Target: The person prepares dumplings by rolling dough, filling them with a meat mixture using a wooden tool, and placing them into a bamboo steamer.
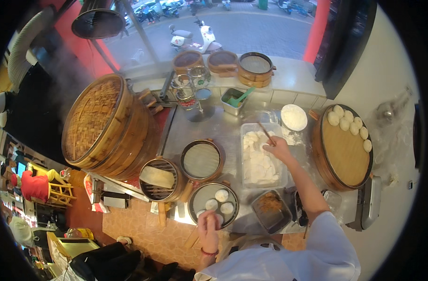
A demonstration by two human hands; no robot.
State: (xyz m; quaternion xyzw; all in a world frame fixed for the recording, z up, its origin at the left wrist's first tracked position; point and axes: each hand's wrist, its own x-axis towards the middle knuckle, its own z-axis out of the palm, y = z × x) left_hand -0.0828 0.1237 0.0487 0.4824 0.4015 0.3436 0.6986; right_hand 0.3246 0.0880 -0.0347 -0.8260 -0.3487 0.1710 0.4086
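My right hand (279,149) grips a thin wooden stick (266,131) above a clear plastic tub (284,181). Overlapping pale dough wrappers (259,168) fill much of that tub. Over the front edge of a small round steamer (236,207) is my left hand (208,226), fingers bent. Several white buns (221,195) sit in this steamer, some partly behind my left fingers. Whether the left hand holds one of them is hidden. A rectangular tub with brown filling (270,202) stands between the two arms, near the counter's front edge.
A large steaming bamboo steamer (108,130) stands at left, beside a lined small steamer (201,161) and one holding a folded cloth (157,176). Flour bowl (293,117), metal container with green spatula (232,107) and condiment rack (200,112) stand behind. A wide steamer with buns (344,154) is at right.
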